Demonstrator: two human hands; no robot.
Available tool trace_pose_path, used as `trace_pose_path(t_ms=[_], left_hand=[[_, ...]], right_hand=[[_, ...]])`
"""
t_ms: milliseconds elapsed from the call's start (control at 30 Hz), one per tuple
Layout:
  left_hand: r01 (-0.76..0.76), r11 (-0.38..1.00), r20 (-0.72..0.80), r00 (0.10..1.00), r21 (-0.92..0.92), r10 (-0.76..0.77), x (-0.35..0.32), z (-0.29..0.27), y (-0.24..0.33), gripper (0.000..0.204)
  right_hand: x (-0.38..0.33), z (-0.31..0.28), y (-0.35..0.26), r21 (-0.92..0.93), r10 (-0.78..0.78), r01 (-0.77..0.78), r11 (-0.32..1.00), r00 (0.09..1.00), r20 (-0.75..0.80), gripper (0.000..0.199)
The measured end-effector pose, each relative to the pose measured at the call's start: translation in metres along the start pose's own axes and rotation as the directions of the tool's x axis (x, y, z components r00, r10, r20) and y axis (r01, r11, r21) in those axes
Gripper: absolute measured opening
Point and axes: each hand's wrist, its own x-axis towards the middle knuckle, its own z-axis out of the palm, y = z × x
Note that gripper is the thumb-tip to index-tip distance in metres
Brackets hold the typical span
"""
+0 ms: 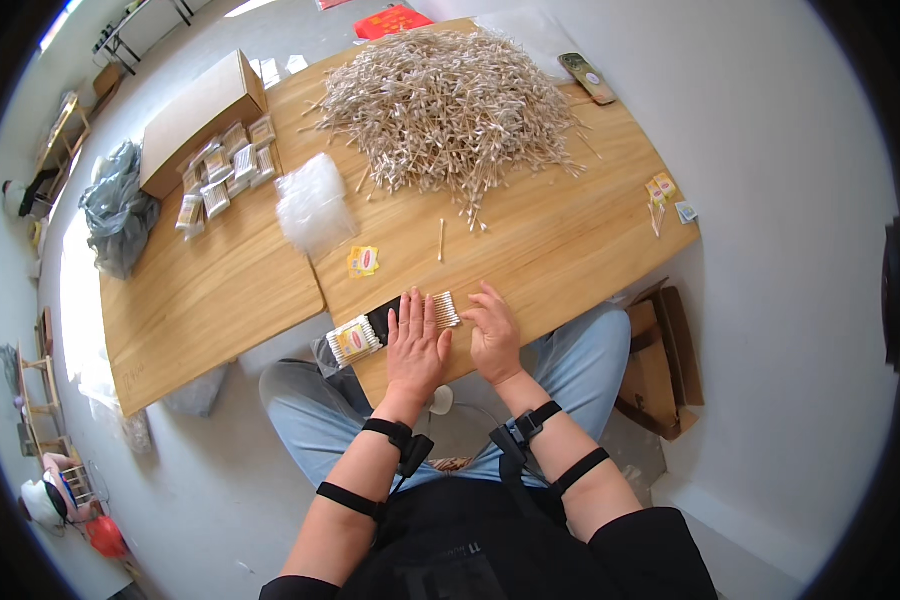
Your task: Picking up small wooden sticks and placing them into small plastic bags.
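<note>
My left hand [417,345] lies flat, fingers stretched out, across a black holder [383,318] and a row of cotton swabs [446,309]. Out past its fingers on the right show the white tips of that row. At the holder's left end sits a bundle of swabs with a yellow label [353,341]. My right hand [494,335] is just right of the row's tips, fingers loosely bent and apart, with nothing visible in them. Farther off on the wooden table lie a single swab [441,241] and some yellow label cards [363,262].
A large heap of swabs [450,110] covers the far middle of the table. Clear plastic bags [315,205], packed swab bags [232,165] and a cardboard box [200,120] are on the left. A phone [587,79] rests far right. An open carton [660,360] stands beside my right knee.
</note>
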Motion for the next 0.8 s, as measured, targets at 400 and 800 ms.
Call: trace_pose_path(t_ms=[400, 800], left_hand=[[0.009, 1.000, -0.012, 1.000, -0.017, -0.009, 0.0019, -0.0005, 0.0018, 0.062], [0.012, 1.000, 0.001, 1.000, 0.025, -0.013, 0.0016, 0.0003, 0.0022, 0.064]], right_hand=[[0.0063, 0.0003, -0.0071, -0.060, -0.056, 0.057, 0.997, 0.998, 0.011, 0.013], [0.0079, 0.0006, -0.0106, -0.084, -0.034, 0.032, 0.996, 0.999, -0.014, 0.017]])
